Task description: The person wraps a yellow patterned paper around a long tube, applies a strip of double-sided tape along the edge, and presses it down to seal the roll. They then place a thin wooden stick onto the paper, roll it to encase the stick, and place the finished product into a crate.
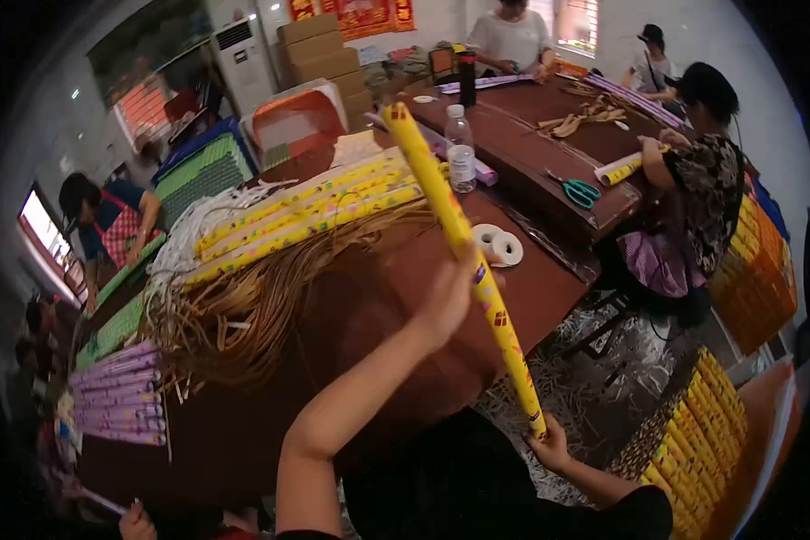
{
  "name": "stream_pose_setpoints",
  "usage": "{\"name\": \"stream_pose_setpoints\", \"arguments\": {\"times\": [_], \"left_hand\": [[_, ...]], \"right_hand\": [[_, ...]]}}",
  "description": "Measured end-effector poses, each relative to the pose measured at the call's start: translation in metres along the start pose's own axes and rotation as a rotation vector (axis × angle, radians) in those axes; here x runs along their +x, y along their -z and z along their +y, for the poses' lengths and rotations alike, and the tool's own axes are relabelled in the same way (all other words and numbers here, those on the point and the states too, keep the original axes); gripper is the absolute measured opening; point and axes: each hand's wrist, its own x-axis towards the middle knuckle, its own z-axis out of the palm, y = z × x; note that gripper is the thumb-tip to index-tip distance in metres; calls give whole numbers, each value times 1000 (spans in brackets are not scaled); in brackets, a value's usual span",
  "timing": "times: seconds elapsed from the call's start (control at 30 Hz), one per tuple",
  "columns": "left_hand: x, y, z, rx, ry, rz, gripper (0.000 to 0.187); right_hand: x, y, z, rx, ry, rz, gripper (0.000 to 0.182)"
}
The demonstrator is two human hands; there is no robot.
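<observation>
A long yellow patterned paper roll slants across the middle, its upper end over the table and its lower end near my body. My left hand is wrapped around it near the middle. At the lower tip, my right hand has its fingers closed on the roll's end. Just behind the roll, white tape rolls lie on the brown table. Left of my left hand, more yellow rolls rest in a row above a heap of brown paper strips.
A water bottle and green-handled scissors are on the tables. Purple rolls lie at the left. Stacked yellow rolls stand at lower right beside a floor strewn with shreds. Several co-workers are around the tables.
</observation>
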Motion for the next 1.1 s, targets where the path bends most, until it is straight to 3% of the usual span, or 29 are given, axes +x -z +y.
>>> {"name": "stream_pose_setpoints", "arguments": {"times": [0.03, 0.07, 0.13, 0.17, 0.2, 0.23, 0.3, 0.33, 0.37, 0.5, 0.6, 0.63, 0.7, 0.77, 0.8, 0.9, 0.93, 1.0, 1.1], "left_hand": [[-8, -14, -38, 254, 58, -211, 47], [-30, -36, -42, 390, 363, -536, 49], [-60, -59, -49, 699, 284, -1218, 60], [-75, -57, -65, 803, 92, -1267, 57], [-89, -51, -80, 892, -112, -1303, 55], [-83, -54, -73, 779, 175, -1344, 53], [-77, -46, -79, 701, 370, -1165, 48], [-80, -37, -92, 606, 417, -954, 42], [-81, -32, -96, 599, 586, -818, 38], [-87, -37, -94, 603, 631, -849, 37], [-95, -48, -82, 657, 690, -989, 41], [-98, -46, -84, 650, 699, -1008, 43], [-101, -42, -85, 670, 689, -1035, 46], [-104, -42, -81, 680, 710, -1005, 42], [-106, -40, -81, 681, 709, -971, 37], [-108, -39, -75, 710, 716, -959, 38], [-107, -41, -74, 731, 721, -958, 38], [-108, -38, -79, 712, 700, -959, 39], [-110, -37, -83, 688, 697, -962, 40]], "right_hand": [[7, -8, -25, 58, 47, 123, 19], [12, -10, -24, 40, 25, 226, 18], [23, -11, -29, 46, 52, 468, 16], [35, -12, -42, 67, 114, 603, 15], [37, -8, -61, 213, 15, 654, 15], [37, -4, -78, 369, -75, 697, 16], [40, 9, -89, 465, -166, 854, 17], [45, 14, -84, 524, -112, 975, 15], [50, 20, -78, 575, -54, 1094, 14], [61, 59, -72, 798, -58, 1441, 19], [67, 99, -48, 886, 112, 1728, 21], [63, 113, -45, 965, -44, 1773, 31], [61, 136, -18, 1003, -81, 1953, 48], [52, 147, -22, 1086, -116, 2088, 58], [47, 154, -20, 1111, -130, 2145, 53], [29, 175, -16, 997, -267, 2143, 57], [21, 186, -12, 981, -207, 2115, 62], [11, 221, -8, 927, -129, 2250, 66], [-32, 266, -41, 778, -497, 2200, 81]]}}
